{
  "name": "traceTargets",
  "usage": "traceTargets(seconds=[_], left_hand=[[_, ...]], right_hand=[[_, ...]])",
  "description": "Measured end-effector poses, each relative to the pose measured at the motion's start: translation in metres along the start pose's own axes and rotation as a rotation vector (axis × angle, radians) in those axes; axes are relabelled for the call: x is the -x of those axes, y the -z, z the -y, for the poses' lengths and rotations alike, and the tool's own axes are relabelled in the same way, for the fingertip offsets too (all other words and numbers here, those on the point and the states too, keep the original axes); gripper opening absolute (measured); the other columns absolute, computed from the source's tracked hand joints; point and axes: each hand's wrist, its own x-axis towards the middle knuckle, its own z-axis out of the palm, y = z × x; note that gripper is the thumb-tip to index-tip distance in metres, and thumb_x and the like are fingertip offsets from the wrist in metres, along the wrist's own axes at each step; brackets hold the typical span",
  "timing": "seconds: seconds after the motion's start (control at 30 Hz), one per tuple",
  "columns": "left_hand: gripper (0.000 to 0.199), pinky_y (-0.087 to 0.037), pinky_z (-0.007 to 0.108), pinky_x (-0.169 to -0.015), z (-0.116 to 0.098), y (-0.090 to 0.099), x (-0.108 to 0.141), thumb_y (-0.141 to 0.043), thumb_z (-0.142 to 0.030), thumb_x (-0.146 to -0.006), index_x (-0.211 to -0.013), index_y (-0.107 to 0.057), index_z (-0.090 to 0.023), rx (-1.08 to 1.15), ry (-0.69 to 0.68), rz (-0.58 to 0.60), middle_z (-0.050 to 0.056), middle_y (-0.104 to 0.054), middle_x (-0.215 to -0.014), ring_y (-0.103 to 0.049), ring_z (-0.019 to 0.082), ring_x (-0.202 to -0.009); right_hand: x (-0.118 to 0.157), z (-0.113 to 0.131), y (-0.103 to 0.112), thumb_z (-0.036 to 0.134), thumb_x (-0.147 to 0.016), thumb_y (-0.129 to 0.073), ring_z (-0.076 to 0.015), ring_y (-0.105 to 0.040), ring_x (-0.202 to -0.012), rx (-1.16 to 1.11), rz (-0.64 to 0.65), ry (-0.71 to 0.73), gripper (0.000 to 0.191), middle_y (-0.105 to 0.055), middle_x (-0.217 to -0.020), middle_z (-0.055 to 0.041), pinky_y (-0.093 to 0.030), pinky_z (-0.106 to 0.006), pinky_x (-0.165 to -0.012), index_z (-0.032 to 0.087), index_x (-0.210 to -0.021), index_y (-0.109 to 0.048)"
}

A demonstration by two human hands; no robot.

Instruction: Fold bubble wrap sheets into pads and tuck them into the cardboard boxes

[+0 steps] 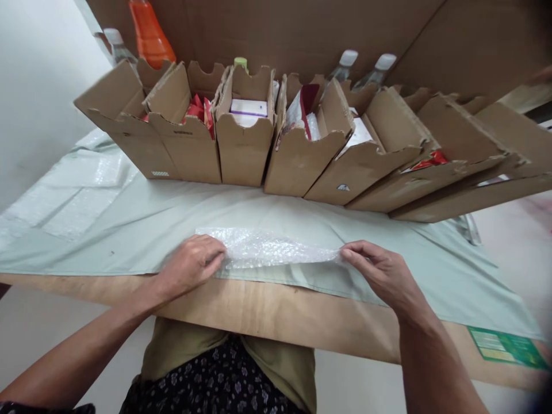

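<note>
A long, narrow piece of clear bubble wrap (271, 248) lies stretched just above the pale green cloth, near the table's front edge. My left hand (194, 260) has its fingers closed on the wrap's left end. At the other end, my right hand (375, 267) pinches the tapered tip of the wrap between thumb and fingers. Whether anything is inside the wrap cannot be made out.
Cardboard bins (245, 146) stand in a row behind the wrap, holding red packets, a white and purple box (249, 107) and other packs. Bottles, one orange (150, 37), rise behind them. More bubble wrap (77, 192) lies left; a green card (506, 347) is front right.
</note>
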Motion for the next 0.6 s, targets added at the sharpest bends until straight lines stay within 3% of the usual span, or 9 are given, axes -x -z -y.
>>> traceTargets(seconds=[0.2,0.37,0.47,0.6], left_hand=[[0.023,-0.055,0.029,-0.072,-0.001,0.012,-0.017,-0.053,-0.030,-0.096,-0.087,-0.073,-0.023,0.148,0.210,0.045,0.002,-0.080,-0.088,-0.072,0.018,-0.078],[0.022,-0.056,0.030,-0.076,0.002,0.018,-0.023,-0.055,-0.033,-0.097,-0.090,-0.073,-0.023,0.101,0.197,-0.036,0.001,-0.079,-0.085,-0.073,0.017,-0.077],[0.019,-0.057,0.030,-0.080,0.000,0.029,-0.026,-0.057,-0.031,-0.098,-0.091,-0.073,-0.023,0.044,0.130,-0.117,0.001,-0.079,-0.086,-0.073,0.017,-0.078],[0.020,-0.058,0.031,-0.081,-0.009,0.042,-0.033,-0.057,-0.031,-0.099,-0.088,-0.073,-0.024,0.020,0.023,-0.140,0.000,-0.077,-0.084,-0.071,0.017,-0.076]], right_hand=[[-0.004,-0.012,-0.009,0.072,-0.087,-0.061,-0.0202,-0.063,-0.067,-0.039,0.003,-0.031,0.049,-0.070,-0.071,-0.0022,-0.049,-0.034,-0.065,0.025,-0.077,-0.072],[-0.002,-0.014,-0.004,0.074,-0.088,-0.060,-0.0215,-0.066,-0.069,-0.006,0.000,-0.017,0.051,-0.071,-0.073,-0.0032,-0.051,-0.035,-0.066,0.026,-0.076,-0.073],[0.006,0.004,0.007,0.074,-0.088,-0.060,-0.0264,-0.071,-0.082,0.056,0.030,0.060,0.049,-0.077,-0.085,-0.0051,-0.055,-0.040,-0.078,0.029,-0.083,-0.077],[0.006,0.051,0.005,0.074,-0.091,-0.060,-0.0327,-0.071,-0.109,0.138,0.034,0.256,0.054,-0.078,-0.114,-0.0092,-0.052,-0.049,-0.100,0.029,-0.112,-0.078]])
